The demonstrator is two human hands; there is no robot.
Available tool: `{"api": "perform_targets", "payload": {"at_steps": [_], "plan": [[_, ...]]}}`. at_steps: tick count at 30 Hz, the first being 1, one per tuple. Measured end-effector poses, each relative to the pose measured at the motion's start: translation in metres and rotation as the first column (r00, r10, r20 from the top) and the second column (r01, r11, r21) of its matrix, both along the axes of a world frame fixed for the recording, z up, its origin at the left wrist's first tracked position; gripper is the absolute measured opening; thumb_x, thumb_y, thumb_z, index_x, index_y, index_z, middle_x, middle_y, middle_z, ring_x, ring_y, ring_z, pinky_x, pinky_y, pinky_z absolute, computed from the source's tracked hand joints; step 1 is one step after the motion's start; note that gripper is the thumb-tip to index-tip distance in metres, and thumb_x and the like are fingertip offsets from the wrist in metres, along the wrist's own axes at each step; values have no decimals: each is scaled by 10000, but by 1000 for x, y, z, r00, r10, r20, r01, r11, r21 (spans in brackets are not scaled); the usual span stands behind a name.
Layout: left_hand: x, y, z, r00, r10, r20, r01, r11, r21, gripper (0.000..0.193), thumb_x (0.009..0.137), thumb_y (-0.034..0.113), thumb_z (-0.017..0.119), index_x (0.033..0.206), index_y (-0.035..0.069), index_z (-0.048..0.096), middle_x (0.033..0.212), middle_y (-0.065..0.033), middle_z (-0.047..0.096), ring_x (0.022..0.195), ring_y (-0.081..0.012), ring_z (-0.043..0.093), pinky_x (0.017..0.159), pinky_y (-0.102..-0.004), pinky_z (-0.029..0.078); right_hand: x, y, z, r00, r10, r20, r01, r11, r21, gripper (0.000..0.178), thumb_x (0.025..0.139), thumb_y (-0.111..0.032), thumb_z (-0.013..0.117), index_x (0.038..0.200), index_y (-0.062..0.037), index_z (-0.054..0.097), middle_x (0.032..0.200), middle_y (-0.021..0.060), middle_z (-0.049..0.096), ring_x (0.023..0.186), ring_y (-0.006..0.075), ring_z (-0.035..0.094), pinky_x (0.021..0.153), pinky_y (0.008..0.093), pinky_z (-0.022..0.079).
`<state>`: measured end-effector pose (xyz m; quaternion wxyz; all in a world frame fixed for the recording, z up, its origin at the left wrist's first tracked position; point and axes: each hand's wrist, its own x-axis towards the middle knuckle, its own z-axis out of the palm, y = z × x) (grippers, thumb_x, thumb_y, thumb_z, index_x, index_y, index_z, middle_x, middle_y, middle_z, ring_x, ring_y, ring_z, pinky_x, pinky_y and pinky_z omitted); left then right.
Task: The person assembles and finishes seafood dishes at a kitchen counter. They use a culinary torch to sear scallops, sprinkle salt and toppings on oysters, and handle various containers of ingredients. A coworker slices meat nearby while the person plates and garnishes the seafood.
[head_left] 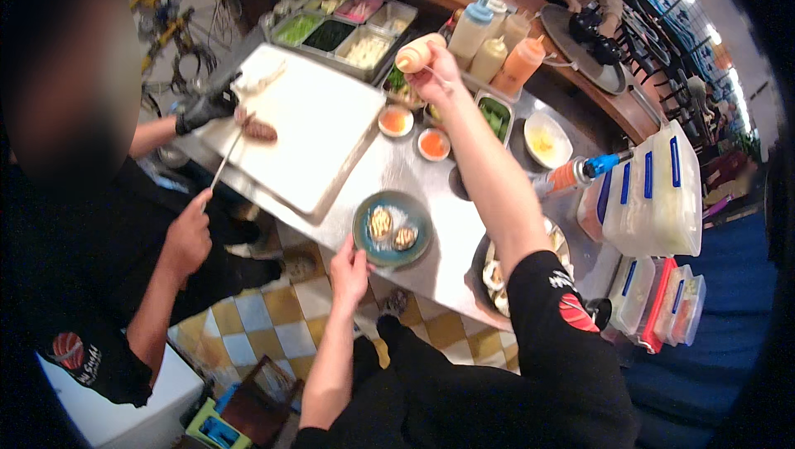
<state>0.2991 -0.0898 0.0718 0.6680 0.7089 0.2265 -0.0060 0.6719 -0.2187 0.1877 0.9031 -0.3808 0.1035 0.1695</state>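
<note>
My left hand [349,273] grips the near-left rim of a round teal plate [420,221] by the counter's front edge. On the plate lie two small food pieces [380,224] with light and dark stripes on top. Farther off, my right hand [437,78] is closed round a squeeze bottle [420,53] of pale orange sauce, tilted sideways near the row of other bottles. Two small white bowls of orange sauce [395,122] sit between the plate and that hand. My right forearm hides part of the counter.
At left, a co-worker's gloved hand [209,109] and knife [228,152] work at dark meat [260,130] on a white cutting board [290,171]. Ingredient trays [335,47] stand behind. To the right are a blowtorch [571,174], stacked lidded tubs [654,200] and a partly hidden dish [489,271].
</note>
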Motion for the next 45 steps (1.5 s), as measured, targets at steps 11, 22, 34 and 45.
{"api": "perform_targets", "payload": {"at_steps": [11,22,34,45], "plan": [[1,-9,9,998,-6,-59,-3,988,-154,479,958,19,513,1436,15,475,853,-54,691,656,-102,641,584,-241,514,175,-13,-46,757,-530,-381,630,748,211,351,1022,-409,440,1196,-140,582,1155,101,610,997,280,619,767,427,587],[-1,-23,-2,977,118,-176,-169,936,-309,538,944,-5,542,1430,-2,312,910,-168,673,669,-239,688,559,-295,544,-82,-13,28,950,-215,-228,307,784,540,419,972,-221,482,1330,-17,412,1212,235,572,1079,369,606,923,453,528],[13,-31,10,985,-30,-168,-32,935,-354,430,937,-36,509,1323,48,339,909,-171,675,685,-240,711,532,-277,542,-207,-277,1,593,-341,730,742,-120,-659,1105,640,-282,903,1459,47,238,1333,230,489,1233,359,512,1039,446,403],[-19,-11,70,984,-80,157,26,947,320,197,927,73,616,1082,-49,620,713,-40,589,557,-66,514,479,-245,431,-192,-286,17,425,-101,900,856,-279,-435,710,745,-243,828,1276,21,437,968,184,638,913,360,647,808,420,509]]}}
